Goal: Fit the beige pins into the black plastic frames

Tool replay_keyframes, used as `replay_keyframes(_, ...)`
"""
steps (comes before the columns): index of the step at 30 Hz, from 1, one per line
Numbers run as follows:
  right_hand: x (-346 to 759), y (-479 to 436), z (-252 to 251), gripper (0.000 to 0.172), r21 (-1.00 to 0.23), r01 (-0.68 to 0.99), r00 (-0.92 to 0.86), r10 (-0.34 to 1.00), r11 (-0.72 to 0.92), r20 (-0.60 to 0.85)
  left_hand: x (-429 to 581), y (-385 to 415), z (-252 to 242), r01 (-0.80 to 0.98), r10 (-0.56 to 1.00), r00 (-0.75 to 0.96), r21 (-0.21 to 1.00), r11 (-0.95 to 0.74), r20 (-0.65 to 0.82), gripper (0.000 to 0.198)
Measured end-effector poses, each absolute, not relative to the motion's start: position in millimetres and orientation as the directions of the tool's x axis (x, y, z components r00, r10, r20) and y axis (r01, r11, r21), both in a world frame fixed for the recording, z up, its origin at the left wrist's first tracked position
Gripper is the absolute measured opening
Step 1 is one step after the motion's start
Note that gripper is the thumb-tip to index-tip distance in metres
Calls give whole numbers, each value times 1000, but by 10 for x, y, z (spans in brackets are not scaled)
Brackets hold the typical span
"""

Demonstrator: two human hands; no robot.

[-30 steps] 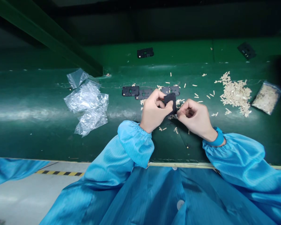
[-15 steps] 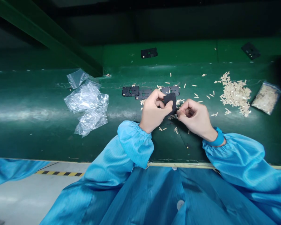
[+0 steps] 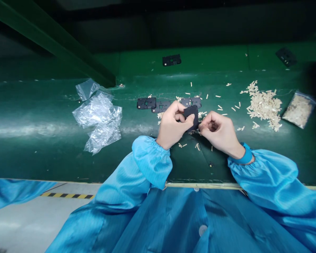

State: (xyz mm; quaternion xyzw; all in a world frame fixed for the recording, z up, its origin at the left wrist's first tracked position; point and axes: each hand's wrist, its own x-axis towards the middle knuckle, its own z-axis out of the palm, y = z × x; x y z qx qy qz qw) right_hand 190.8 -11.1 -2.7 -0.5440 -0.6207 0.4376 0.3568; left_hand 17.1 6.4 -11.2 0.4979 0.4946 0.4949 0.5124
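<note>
My left hand [image 3: 172, 125] grips a thin black plastic plate [image 3: 191, 117], tilted up between thumb and fingers. At the plate's lower right edge, my right hand [image 3: 218, 131] is closed in a pinch; anything between its fingertips is too small to make out. Behind my hands lie several similar black plastic parts with cut-outs: one at the left [image 3: 146, 103], an adjoining one [image 3: 160, 106] partly covered by my left hand, and another [image 3: 191, 102] just beyond the held plate. Small pale strips [image 3: 197, 146] are scattered around and under my hands.
Crumpled clear plastic bags [image 3: 97, 112] lie on the left of the green bench. To the right are a heap of pale strips [image 3: 265, 105] and a filled zip bag [image 3: 299, 109]. Along the back strip sit two black parts [image 3: 171, 60]. A blue sleeve [image 3: 18, 193] shows at lower left.
Both black parts on the back strip have shifted slightly to the right. My hands and the held plate look practically unchanged.
</note>
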Motion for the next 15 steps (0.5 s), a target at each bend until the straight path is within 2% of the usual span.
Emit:
replay_keyframes(8, 1927, -100, 12, 11, -972, 226, -182, 978, -58, -100, 153, 62, -113, -90, 999, 36, 996, 4, -1, 33)
replay_keyframes(15, 1931, -84, 61, 12, -984, 118, -222, 963, -130, -154, 154, 77, -73, -152, 999, 37, 988, 31, -26, 46)
